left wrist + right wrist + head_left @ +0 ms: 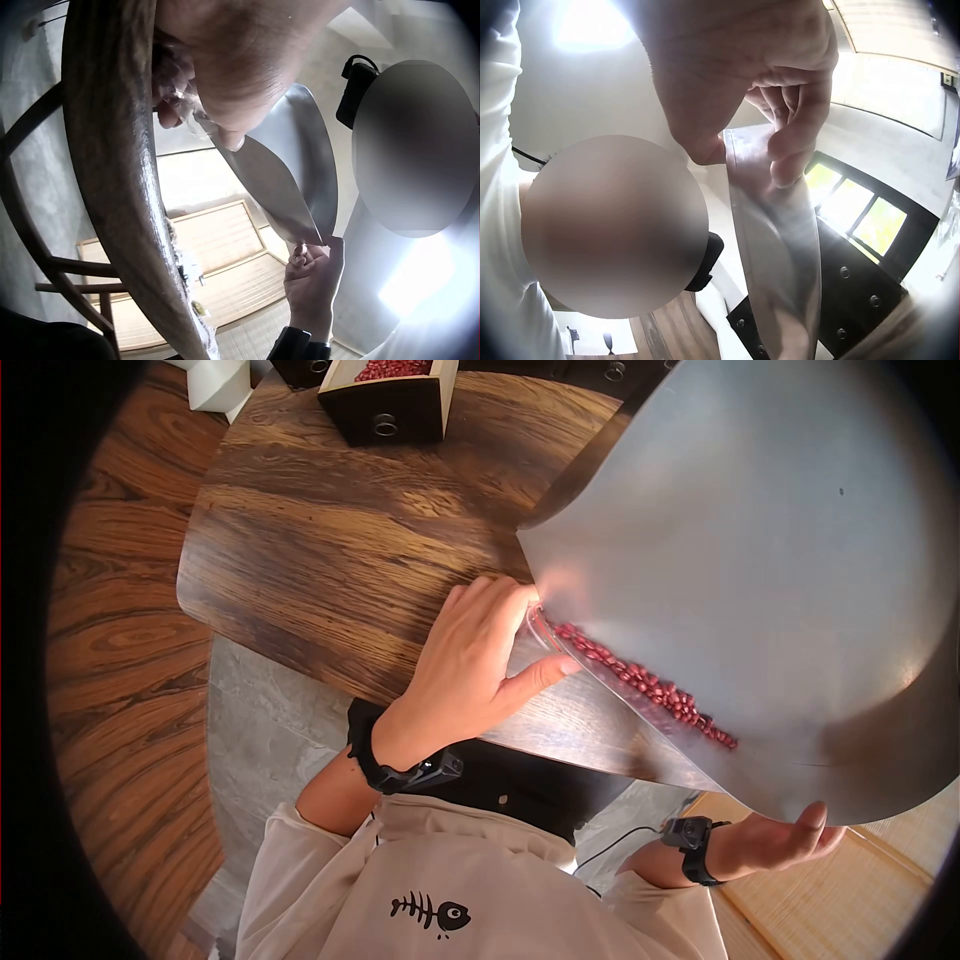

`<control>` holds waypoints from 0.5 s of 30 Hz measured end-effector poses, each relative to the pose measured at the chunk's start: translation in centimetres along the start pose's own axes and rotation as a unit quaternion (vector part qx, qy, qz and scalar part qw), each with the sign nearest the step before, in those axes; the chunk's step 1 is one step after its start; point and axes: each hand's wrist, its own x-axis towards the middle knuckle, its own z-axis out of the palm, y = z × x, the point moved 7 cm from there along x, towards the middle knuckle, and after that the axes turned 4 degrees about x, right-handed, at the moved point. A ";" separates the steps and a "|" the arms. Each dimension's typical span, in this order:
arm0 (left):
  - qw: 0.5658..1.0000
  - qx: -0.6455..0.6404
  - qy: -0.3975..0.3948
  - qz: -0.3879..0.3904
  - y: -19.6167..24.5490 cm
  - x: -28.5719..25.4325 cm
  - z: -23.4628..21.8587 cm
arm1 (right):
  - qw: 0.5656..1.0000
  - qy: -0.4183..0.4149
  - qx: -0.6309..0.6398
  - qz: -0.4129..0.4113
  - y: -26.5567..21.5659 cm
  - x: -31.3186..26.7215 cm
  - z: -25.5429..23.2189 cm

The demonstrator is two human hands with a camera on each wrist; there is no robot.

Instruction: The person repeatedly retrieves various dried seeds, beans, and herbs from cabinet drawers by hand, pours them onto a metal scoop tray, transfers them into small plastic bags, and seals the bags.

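Observation:
A wide, grey metal pan (740, 560) is tilted so that its narrow end points at my left hand (470, 650). Along its lower side lies a line of small dark-red beans (650, 685). My left hand holds a clear plastic piece (187, 109), perhaps a bag, at that narrow end; the thumb lies at the pan's edge, and the palm hides most of the plastic. With thumb and fingers, my right hand (765, 97) grips the pan's rim on the near right side, as the left wrist view also shows.
A dark drawer (385, 428) holding more red beans stands on the wooden table (330, 540), near the far edge. Behind it is a dark cabinet with ring pulls (615, 372). A white faceted object (218, 385) is at the upper left. The table's near edge runs under my left forearm.

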 end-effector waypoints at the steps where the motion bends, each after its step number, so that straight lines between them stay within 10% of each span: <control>1: 1.000 0.000 0.000 0.000 0.0 0.0 0.0 | 1.000 -0.007 -0.001 -0.001 0.1 -0.1 0.0; 15: 1.000 -0.002 -0.001 0.000 -0.1 -0.1 0.0 | 0.987 0.138 -0.072 -0.042 -1.5 -0.8 0.9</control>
